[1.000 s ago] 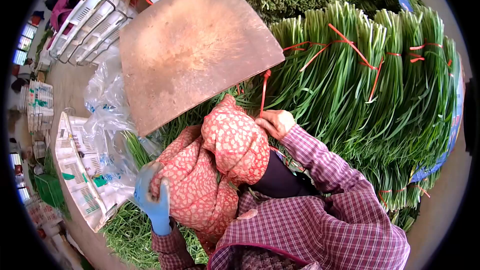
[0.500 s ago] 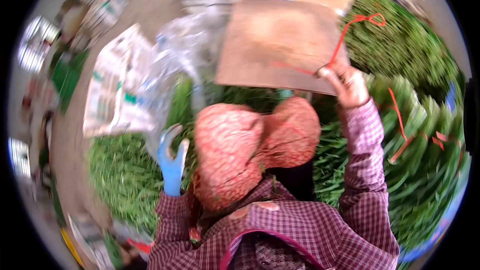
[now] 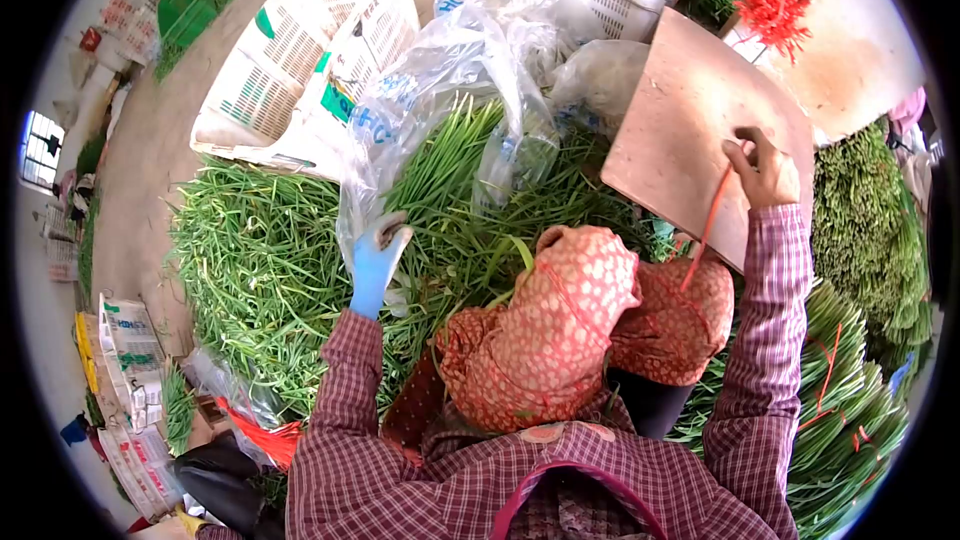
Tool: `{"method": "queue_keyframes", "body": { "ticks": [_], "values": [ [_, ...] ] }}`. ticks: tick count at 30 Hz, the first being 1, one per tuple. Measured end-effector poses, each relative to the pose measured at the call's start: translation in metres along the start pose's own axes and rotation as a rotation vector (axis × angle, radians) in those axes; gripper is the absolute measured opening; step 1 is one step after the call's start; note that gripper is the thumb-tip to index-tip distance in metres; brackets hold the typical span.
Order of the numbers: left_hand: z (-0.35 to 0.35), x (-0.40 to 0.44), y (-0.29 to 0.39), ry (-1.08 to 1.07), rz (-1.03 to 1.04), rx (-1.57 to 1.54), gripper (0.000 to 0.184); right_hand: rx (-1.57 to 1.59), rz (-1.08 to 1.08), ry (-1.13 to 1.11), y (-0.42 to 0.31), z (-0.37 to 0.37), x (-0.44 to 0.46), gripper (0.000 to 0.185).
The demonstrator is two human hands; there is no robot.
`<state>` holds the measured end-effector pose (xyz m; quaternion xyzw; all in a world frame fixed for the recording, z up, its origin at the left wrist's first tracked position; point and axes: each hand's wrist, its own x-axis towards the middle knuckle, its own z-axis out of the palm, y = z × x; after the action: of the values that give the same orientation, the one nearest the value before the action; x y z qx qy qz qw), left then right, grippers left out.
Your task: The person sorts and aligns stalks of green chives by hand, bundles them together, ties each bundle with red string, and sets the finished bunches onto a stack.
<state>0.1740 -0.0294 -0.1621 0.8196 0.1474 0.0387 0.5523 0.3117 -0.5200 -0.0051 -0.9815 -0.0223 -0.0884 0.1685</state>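
Observation:
My right hand (image 3: 765, 172), bare, pinches a red tie strip (image 3: 716, 215) over a flat brownish board (image 3: 690, 110). The strip hangs from the fingers past the board's lower edge to my knee. On my left hand (image 3: 380, 262) is a blue glove with pale fingertips. Its thumb and fingers are apart, with nothing visible between them, close to the clear plastic bag (image 3: 425, 80) and loose green stalks (image 3: 270, 260). A bunch of long green stalks (image 3: 450, 155), resembling chives, lies under the plastic.
White crates (image 3: 265, 70) stand ahead, one tipped at the left and others stacked. Tied green bundles (image 3: 840, 410) lie at my right. Red strips (image 3: 772, 8) hang beyond the board, and more red strips (image 3: 262, 435) lie at lower left. Red-patterned cloth (image 3: 560, 330) covers my knees.
The view has swung left, so the board and my knees sit farther right. The red strip, earlier looping up from my right hand, now hangs down. My left hand's fingers remain apart.

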Motion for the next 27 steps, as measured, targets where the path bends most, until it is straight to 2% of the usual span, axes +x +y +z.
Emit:
{"method": "queue_keyframes", "body": {
  "ticks": [1, 2, 3, 4, 5, 7, 9, 11, 12, 14, 15, 17, 18, 20, 21, 23, 25, 27],
  "values": [
    [0.008, 0.017, -0.007, -0.002, -0.013, -0.005, 0.040, 0.186, -0.188, 0.058, -0.006, 0.021, 0.007, 0.030],
    [0.017, 0.035, -0.016, -0.006, 0.039, 0.008, 0.041, 0.274, -0.280, 0.005, -0.065, 0.024, 0.004, 0.022],
    [0.027, 0.051, -0.024, -0.008, 0.089, 0.021, 0.043, 0.398, -0.464, -0.020, -0.103, 0.047, 0.005, 0.022],
    [0.037, 0.066, -0.030, -0.007, 0.075, 0.017, 0.043, 0.479, -0.364, -0.302, -0.141, 0.066, 0.007, 0.026],
    [0.048, 0.080, -0.036, -0.028, 0.057, 0.063, 0.045, 0.526, -0.438, -0.431, -0.160, 0.109, 0.011, 0.029],
    [0.069, 0.106, -0.051, -0.067, 0.082, 0.183, 0.052, 0.566, -0.441, -0.754, -0.189, 0.189, 0.019, 0.040],
    [0.093, 0.114, -0.036, -0.025, 0.131, 0.413, 0.049, 0.587, -0.429, -0.853, -0.208, 0.245, 0.033, 0.046],
    [0.120, 0.120, -0.040, -0.167, 0.095, 0.539, 0.040, 0.832, 0.037, -0.931, -0.223, 0.278, 0.042, 0.050],
    [0.135, 0.119, -0.042, -0.175, 0.085, 0.536, 0.040, 0.829, 0.047, -0.940, -0.224, 0.297, 0.045, 0.050],
    [0.167, 0.106, -0.042, -0.337, 0.239, 0.615, 0.034, 1.102, 0.402, -0.848, -0.223, 0.326, 0.056, 0.056],
    [0.185, 0.096, -0.043, -0.423, 0.316, 0.650, 0.031, 1.097, 0.416, -0.852, -0.217, 0.333, 0.065, 0.056],
    [0.221, 0.070, -0.047, -0.717, 0.184, 0.887, 0.030, 1.248, 0.717, -0.656, -0.194, 0.343, 0.080, 0.062],
    [0.231, 0.055, -0.059, -0.730, 0.176, 0.878, 0.030, 1.233, 0.494, -0.594, -0.159, 0.359, 0.081, 0.057],
    [0.247, 0.034, -0.084, -0.471, 0.612, 0.653, 0.033, 1.309, 0.582, -0.424, -0.134, 0.350, 0.088, 0.046],
    [0.241, 0.035, -0.078, -0.480, 0.605, 0.647, 0.033, 1.343, 0.618, -0.336, -0.122, 0.345, 0.092, 0.042],
    [0.205, 0.050, -0.042, -0.523, 0.481, 0.288, 0.041, 1.403, 0.646, -0.183, -0.103, 0.336, 0.110, 0.040],
    [0.169, 0.077, -0.008, -0.631, 0.313, 0.172, 0.036, 1.409, 0.615, -0.101, -0.094, 0.332, 0.127, 0.039],
    [0.150, 0.096, -0.013, -0.414, 0.272, 0.087, 0.034, 1.375, 0.549, -0.053, -0.090, 0.334, 0.140, 0.037]
  ]
}}
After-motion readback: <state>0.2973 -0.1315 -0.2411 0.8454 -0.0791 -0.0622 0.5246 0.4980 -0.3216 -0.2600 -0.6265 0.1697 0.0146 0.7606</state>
